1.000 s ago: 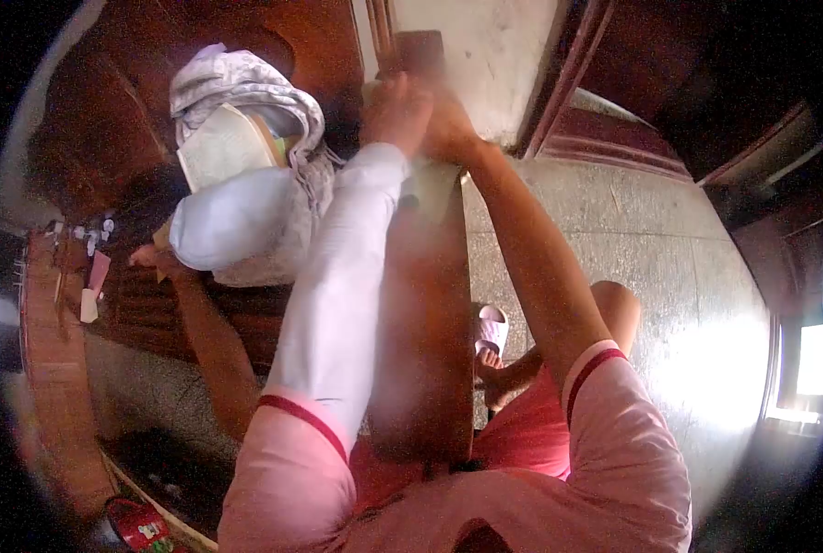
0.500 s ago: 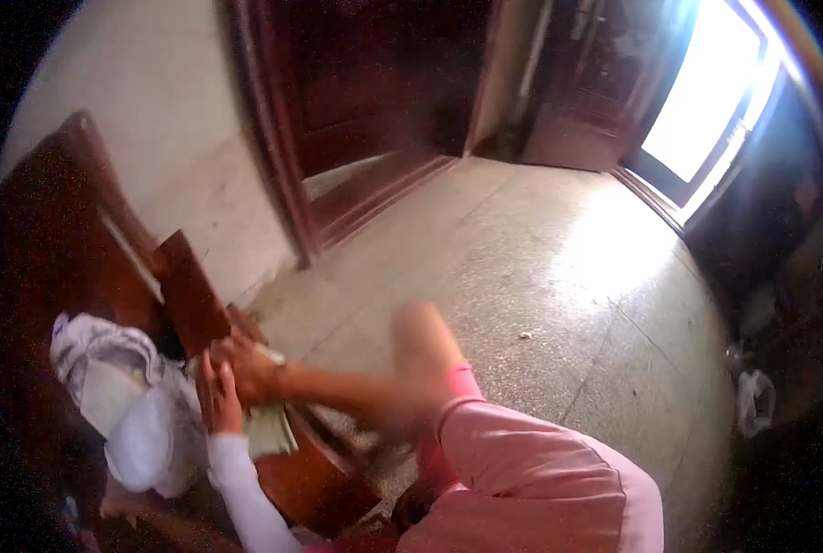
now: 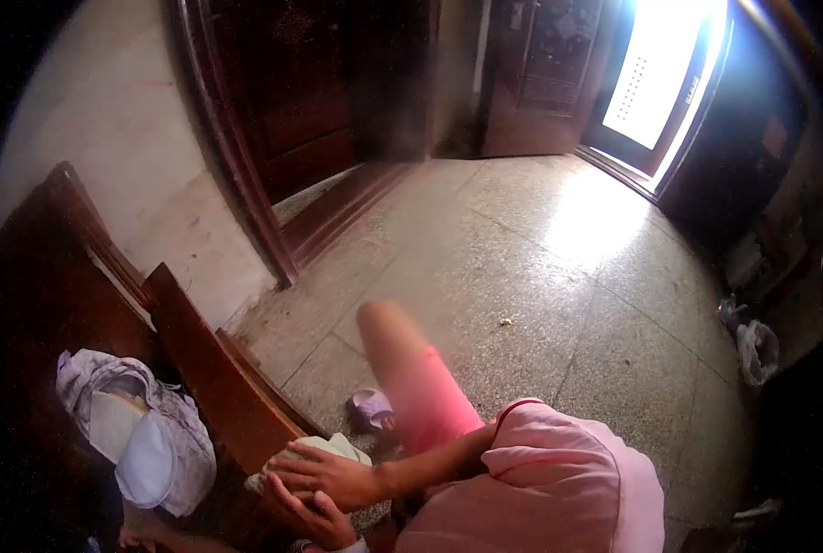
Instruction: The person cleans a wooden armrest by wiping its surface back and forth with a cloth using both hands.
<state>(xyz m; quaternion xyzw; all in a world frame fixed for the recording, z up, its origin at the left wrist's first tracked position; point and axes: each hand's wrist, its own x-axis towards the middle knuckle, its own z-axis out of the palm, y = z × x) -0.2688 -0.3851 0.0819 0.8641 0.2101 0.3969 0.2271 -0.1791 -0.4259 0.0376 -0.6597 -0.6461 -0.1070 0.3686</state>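
Note:
Both my hands are low in the view, pressed together over a bunched pale green cloth (image 3: 345, 448) on a reddish-brown wooden surface (image 3: 222, 392). My right hand (image 3: 333, 476) lies across the cloth with its fingers curled over it. Just below it, my left hand (image 3: 312, 518) has its fingers against the cloth's near edge, partly under my right hand. To their left sits a patterned light bag (image 3: 190, 447), with a white rounded item (image 3: 148, 461) at its opening.
Another person's hand (image 3: 139, 535) is at the lower left, below the bag. A dark wooden door (image 3: 291, 101) stands beyond the speckled floor (image 3: 540, 313). A bright doorway (image 3: 651, 83) is at the upper right. Plastic bags (image 3: 757, 350) lie at the right wall.
The view has swung towards the doors. My hands have come back along the wooden surface, nearer to me, with the cloth. The bag now appears at the lower left.

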